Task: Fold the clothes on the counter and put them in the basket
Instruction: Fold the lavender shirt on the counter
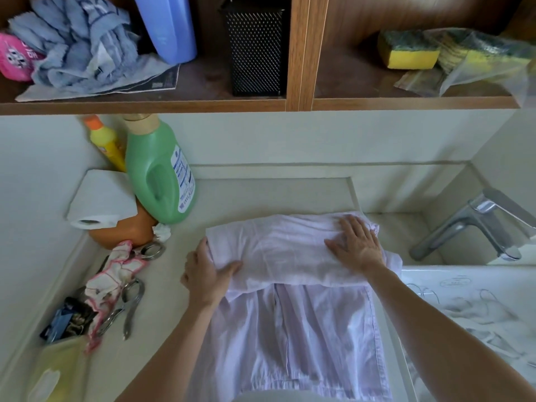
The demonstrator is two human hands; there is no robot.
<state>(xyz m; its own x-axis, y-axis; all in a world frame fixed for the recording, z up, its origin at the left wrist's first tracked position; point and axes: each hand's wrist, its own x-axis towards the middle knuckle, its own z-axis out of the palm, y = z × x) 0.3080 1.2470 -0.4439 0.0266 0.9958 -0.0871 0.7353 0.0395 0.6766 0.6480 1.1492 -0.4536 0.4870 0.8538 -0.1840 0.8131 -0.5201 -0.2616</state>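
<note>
We count two hands, a left hand [203, 274] and a right hand [358, 246]; one lilac garment [304, 329]; three bottles, a green bottle [158, 175], yellow bottle [106, 145] and blue bottle [166, 27]; one paper roll [101, 198]; one tap [470, 224].

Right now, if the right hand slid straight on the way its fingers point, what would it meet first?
The right hand lies flat on the folded pale lilac garment, fingers aimed at the back. Past the cloth's far edge, only bare cream counter, then probably its raised back ledge.

A: What frames the scene?
B: A pale wall [319, 137] behind a cream counter [275, 198], a wooden shelf [174, 105] overhead, soft even light.
A: And at right?
B: A recessed sink [400, 236] with a chrome tap [475, 221].
</note>
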